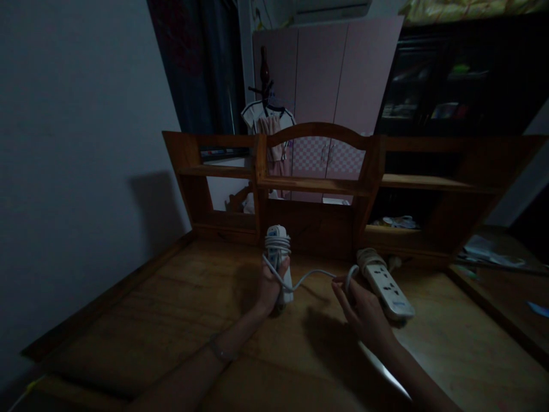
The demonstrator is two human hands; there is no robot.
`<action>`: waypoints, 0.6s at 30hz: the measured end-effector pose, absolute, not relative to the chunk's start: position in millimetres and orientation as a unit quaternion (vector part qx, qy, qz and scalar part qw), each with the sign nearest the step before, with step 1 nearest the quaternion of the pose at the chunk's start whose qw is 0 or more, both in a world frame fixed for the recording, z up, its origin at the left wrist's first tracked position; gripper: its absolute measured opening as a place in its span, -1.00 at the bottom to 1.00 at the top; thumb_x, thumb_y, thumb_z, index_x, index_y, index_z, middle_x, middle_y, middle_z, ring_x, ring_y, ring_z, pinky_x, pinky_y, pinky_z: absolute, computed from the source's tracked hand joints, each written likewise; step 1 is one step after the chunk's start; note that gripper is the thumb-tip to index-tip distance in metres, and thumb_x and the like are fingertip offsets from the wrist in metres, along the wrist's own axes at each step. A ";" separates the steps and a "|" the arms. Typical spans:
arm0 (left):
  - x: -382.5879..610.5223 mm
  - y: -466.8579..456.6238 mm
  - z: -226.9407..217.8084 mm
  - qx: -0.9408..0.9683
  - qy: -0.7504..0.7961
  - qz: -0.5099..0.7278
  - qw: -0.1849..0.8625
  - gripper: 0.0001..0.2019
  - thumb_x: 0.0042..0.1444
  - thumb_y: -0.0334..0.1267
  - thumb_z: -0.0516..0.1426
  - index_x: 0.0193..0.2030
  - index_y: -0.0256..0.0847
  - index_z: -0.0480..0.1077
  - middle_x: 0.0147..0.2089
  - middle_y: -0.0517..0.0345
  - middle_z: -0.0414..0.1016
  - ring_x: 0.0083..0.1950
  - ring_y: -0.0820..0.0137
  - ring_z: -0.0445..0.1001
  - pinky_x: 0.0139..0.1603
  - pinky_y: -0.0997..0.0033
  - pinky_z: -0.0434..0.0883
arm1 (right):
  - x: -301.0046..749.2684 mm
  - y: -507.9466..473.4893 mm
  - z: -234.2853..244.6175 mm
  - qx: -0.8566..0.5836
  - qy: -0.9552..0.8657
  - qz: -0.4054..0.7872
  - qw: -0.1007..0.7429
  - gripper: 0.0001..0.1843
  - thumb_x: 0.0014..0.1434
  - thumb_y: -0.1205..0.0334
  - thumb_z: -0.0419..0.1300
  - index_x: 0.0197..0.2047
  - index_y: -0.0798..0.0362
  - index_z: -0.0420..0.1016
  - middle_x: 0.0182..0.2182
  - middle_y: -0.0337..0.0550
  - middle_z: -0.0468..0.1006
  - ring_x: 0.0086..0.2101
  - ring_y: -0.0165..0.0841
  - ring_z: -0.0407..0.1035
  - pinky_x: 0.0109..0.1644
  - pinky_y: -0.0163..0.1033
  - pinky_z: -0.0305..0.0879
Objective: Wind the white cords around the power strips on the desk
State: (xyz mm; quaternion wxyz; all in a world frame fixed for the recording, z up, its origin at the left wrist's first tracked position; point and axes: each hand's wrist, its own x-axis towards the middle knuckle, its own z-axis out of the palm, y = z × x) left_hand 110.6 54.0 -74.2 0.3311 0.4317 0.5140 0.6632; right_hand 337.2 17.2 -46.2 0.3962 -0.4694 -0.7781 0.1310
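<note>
My left hand [271, 286] is closed around a white power strip [286, 285], which stands tilted upright above the desk. Several turns of its grey-white cord [278, 242] wrap the upper end of the strip. From there the loose cord runs in a slack curve to my right hand [362, 306], whose fingers pinch it; a small loop rises above those fingers. A second white power strip [388, 289] lies on the desk just right of my right hand, with its own cord bundled at the far end.
Behind the hands stands a wooden shelf unit [313, 184] along the back of the wooden desk [180, 320]. A white wall [86, 143] borders the left side. Papers or plastic [489, 252] lie at the far right. Beyond are pink cabinets [321, 86] and a coat stand with clothes [270, 117].
</note>
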 end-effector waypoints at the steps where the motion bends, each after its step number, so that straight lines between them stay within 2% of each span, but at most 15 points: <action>1: 111.0 54.7 -74.9 0.431 0.524 0.658 0.327 -0.52 -0.04 0.01 0.25 -0.06 -0.22 0.29 -0.17 0.06 0.48 -0.22 0.36 0.49 -0.21 0.41 0.38 | 340.0 19.8 -48.4 -0.492 -0.769 0.109 0.394 -0.69 0.32 0.03 -0.03 -0.18 0.08 0.36 -0.39 -0.07 0.49 -0.39 -0.26 0.41 -0.27 -0.21 0.26; 3: 112.5 55.5 -75.5 0.430 0.546 0.646 0.315 -0.46 -0.13 -0.03 0.31 -0.05 -0.22 0.27 -0.13 0.02 0.47 -0.18 0.32 0.50 -0.20 0.39 0.39 | 348.3 26.6 -54.9 -0.535 -0.750 0.067 0.384 -0.64 0.28 -0.02 0.00 -0.09 0.11 0.36 -0.40 -0.07 0.49 -0.42 -0.24 0.40 -0.32 -0.21 0.26; 4: 113.5 55.5 -75.5 0.432 0.554 0.642 0.308 -0.44 -0.16 -0.05 0.32 -0.05 -0.22 0.27 -0.10 0.00 0.47 -0.16 0.31 0.50 -0.18 0.38 0.40 | 353.0 30.3 -59.0 -0.548 -0.743 0.056 0.379 -0.57 0.26 -0.03 0.03 0.01 0.13 0.32 -0.38 -0.06 0.49 -0.41 -0.23 0.41 -0.33 -0.20 0.27; 6: 115.7 54.9 -74.8 0.448 0.553 0.635 0.300 -0.46 -0.16 -0.07 0.33 -0.07 -0.22 0.27 -0.07 -0.04 0.46 -0.10 0.28 0.49 -0.11 0.34 0.39 | 361.1 36.7 -67.6 -0.557 -0.742 0.068 0.366 -0.34 0.23 -0.04 0.07 0.26 0.17 0.08 -0.30 -0.02 0.50 -0.41 -0.22 0.42 -0.33 -0.18 0.31; 8: 117.6 53.3 -73.6 0.466 0.541 0.633 0.300 -0.50 -0.10 -0.07 0.30 -0.07 -0.23 0.27 -0.04 -0.06 0.45 -0.06 0.28 0.48 -0.06 0.30 0.38 | 364.4 40.2 -74.6 -0.552 -0.748 0.090 0.357 -0.18 0.23 -0.02 0.07 0.37 0.20 -0.20 -0.22 0.04 0.48 -0.37 -0.20 0.43 -0.30 -0.15 0.35; 9: 118.4 52.3 -73.0 0.470 0.537 0.634 0.298 -0.50 -0.08 -0.06 0.28 -0.05 -0.23 0.27 -0.04 -0.06 0.45 -0.04 0.28 0.47 -0.04 0.29 0.37 | 363.7 40.4 -76.5 -0.550 -0.750 0.083 0.358 -0.15 0.23 -0.02 0.06 0.38 0.22 -0.26 -0.16 0.10 0.46 -0.30 -0.16 0.43 -0.25 -0.11 0.37; 11: 119.6 50.2 -72.5 0.476 0.532 0.636 0.291 -0.48 -0.03 -0.05 0.26 0.02 -0.24 0.24 -0.02 -0.06 0.45 -0.02 0.29 0.47 -0.02 0.28 0.36 | 357.4 37.7 -75.8 -0.546 -0.750 0.033 0.371 -0.14 0.22 0.00 0.08 0.38 0.24 -0.23 0.01 0.25 0.35 -0.06 -0.03 0.34 -0.06 0.02 0.33; 13: 120.6 47.9 -72.8 0.487 0.533 0.636 0.274 -0.45 0.00 -0.05 0.24 0.08 -0.22 0.21 0.00 -0.07 0.44 -0.01 0.30 0.46 0.00 0.28 0.35 | 346.5 31.0 -69.8 -0.532 -0.750 -0.020 0.392 -0.19 0.20 0.05 0.11 0.37 0.20 -0.13 0.16 0.27 0.18 0.14 0.02 0.12 0.12 0.10 0.19; 15: 121.9 45.3 -73.2 0.508 0.530 0.634 0.243 -0.41 0.01 -0.07 0.24 0.15 -0.19 0.16 0.04 -0.07 0.42 -0.01 0.31 0.46 0.01 0.28 0.35 | 334.0 21.8 -61.8 -0.503 -0.760 -0.028 0.411 -0.28 0.21 0.12 0.12 0.36 0.09 -0.05 0.23 0.15 0.10 0.20 -0.04 0.03 0.21 0.09 0.10; 18: 124.9 38.9 -71.8 0.554 0.518 0.619 0.205 -0.30 0.01 -0.12 0.24 0.25 -0.12 0.04 0.11 -0.05 0.38 0.01 0.31 0.46 0.00 0.30 0.37 | 317.1 7.7 -56.1 -0.443 -0.796 0.042 0.410 -0.39 0.23 0.19 0.10 0.31 -0.03 0.05 0.20 0.02 0.18 0.17 -0.14 0.10 0.21 0.02 0.13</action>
